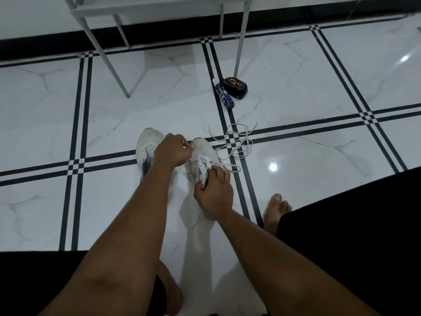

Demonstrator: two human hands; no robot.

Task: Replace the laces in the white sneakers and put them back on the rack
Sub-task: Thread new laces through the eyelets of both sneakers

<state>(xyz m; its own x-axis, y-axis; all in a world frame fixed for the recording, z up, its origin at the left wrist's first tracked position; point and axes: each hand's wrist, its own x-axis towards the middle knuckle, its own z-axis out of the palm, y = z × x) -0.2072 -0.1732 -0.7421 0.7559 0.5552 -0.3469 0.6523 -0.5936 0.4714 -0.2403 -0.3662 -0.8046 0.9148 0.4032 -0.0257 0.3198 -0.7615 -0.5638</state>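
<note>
Floor [307,71] of white marble-look tile w/ black stripes carries everything. Rack [159,10], white metal, stands at top on thin legs, w/ no shoes seen on its visible part. Two white sneakers sit side by side, toes toward rack: left sneaker [144,151] untouched, right sneaker [200,153] being worked. Right hand [215,192] curls round its eyelet flap, prob. to steady it; left hand [173,152] has fingers closed as if pinching lace at the eyelets, though the grip itself is hidden. Loose lace [234,142] lies tangled just beside. Dark bottle [224,95] and black polish container [234,87] sit near a rack leg.
</note>
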